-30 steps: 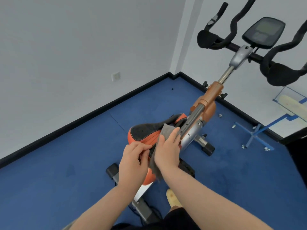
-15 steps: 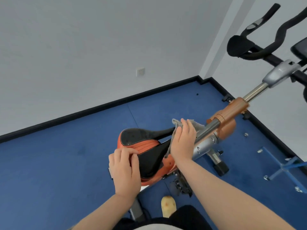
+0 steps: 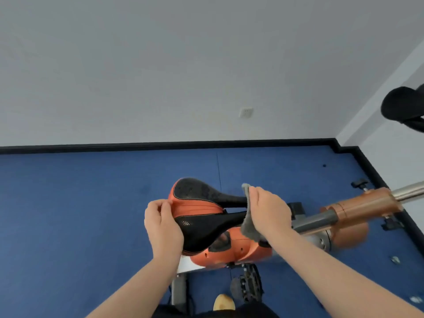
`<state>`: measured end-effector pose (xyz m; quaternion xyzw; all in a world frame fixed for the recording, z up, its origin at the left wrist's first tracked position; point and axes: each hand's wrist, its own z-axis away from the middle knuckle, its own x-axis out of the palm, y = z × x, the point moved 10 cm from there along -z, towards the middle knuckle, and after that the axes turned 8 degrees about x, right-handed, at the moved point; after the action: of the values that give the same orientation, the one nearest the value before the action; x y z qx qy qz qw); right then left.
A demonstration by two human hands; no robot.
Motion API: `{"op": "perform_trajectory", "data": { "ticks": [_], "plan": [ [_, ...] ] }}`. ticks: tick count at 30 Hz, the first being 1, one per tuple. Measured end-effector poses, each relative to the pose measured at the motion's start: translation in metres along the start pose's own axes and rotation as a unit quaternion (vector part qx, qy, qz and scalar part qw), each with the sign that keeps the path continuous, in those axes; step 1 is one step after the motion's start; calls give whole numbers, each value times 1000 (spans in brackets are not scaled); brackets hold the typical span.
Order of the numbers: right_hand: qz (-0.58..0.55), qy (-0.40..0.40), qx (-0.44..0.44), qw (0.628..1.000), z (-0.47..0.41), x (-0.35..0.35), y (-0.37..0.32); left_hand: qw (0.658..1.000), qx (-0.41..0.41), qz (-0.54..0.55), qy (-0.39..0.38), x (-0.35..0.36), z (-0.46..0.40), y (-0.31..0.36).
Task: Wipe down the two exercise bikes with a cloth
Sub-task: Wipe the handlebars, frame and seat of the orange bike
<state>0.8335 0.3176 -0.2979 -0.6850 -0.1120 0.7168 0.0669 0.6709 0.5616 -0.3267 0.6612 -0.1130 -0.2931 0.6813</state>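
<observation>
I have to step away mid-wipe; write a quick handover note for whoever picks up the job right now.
Left hand: grips the wide rear end of the saddle, steadying it.
Right hand: holds the grey cloth, pressed against the saddle's narrow nose.
The orange bike stands on the blue floor right in front; only part of its handlebar shows at the right edge.
Done: cannot tell how much has been wiped; the cloth is at the saddle.
Left: finish the saddle and check the rest of this bike. The second bike is out of view and needs finding.
</observation>
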Motion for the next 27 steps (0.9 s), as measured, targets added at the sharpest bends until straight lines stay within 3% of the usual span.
{"op": "perform_trajectory", "data": {
  "ticks": [2,5,8,12,18,22,27],
  "plan": [
    [46,15,-116,992,23,1,-51,993,-102,9,51,1,1,-12],
    [15,-13,-202,979,20,3,-97,994,-87,-37,49,3,0,-5],
    [41,-78,-208,974,2,24,-96,994,-69,-86,-4,9,-2,-1],
    [51,36,-205,977,25,0,-83,990,-53,-133,1,7,-1,0],
    [19,-154,-133,979,-12,45,-128,988,-47,-147,13,5,-4,5],
    [-60,-73,-224,970,23,18,-109,987,-46,-151,17,3,1,3],
    [-14,-205,-132,970,-17,54,-144,984,-59,-164,20,5,-4,3]
  ]
}}
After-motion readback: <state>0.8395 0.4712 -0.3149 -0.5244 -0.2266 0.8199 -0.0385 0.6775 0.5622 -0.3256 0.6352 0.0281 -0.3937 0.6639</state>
